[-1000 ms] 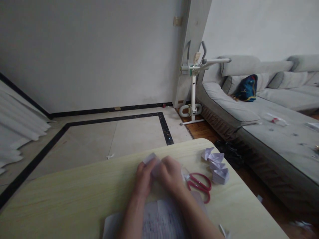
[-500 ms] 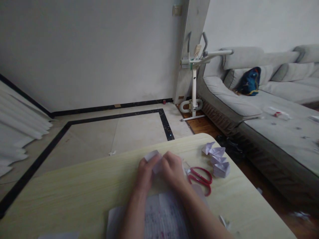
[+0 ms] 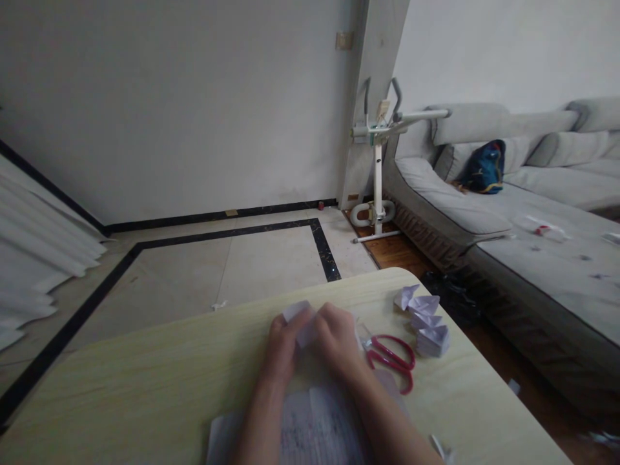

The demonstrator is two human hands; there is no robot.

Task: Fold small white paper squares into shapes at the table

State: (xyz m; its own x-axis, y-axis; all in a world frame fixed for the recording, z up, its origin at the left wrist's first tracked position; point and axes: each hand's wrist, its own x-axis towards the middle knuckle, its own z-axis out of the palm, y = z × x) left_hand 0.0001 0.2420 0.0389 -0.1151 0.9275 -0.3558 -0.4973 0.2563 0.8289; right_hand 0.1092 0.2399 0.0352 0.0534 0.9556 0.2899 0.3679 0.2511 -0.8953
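Between my two hands, above the table, is a small folded piece of white paper (image 3: 306,334). My left hand (image 3: 285,339) pinches its left side, with the thumb lying across it. My right hand (image 3: 335,328) is closed at its right edge, the fingertips curled and partly hidden. Just right of my right hand lie red-handled scissors (image 3: 393,355), their blades mostly behind the hand. Under my forearms is a sheet of paper covered in writing (image 3: 314,429). Several folded paper pieces (image 3: 426,316) stand in a row near the table's right edge.
The pale wood-grain table (image 3: 145,381) has a rounded far corner. Paper scraps (image 3: 442,447) lie at its near right. Beyond it are a grey sofa (image 3: 542,213) with a blue bag (image 3: 485,168), a white exercise machine (image 3: 378,174) and a white curtain (image 3: 43,252).
The view has tipped slightly upward, so everything sits a little lower in the picture. Both hands stay on the folded paper with hardly any visible movement.
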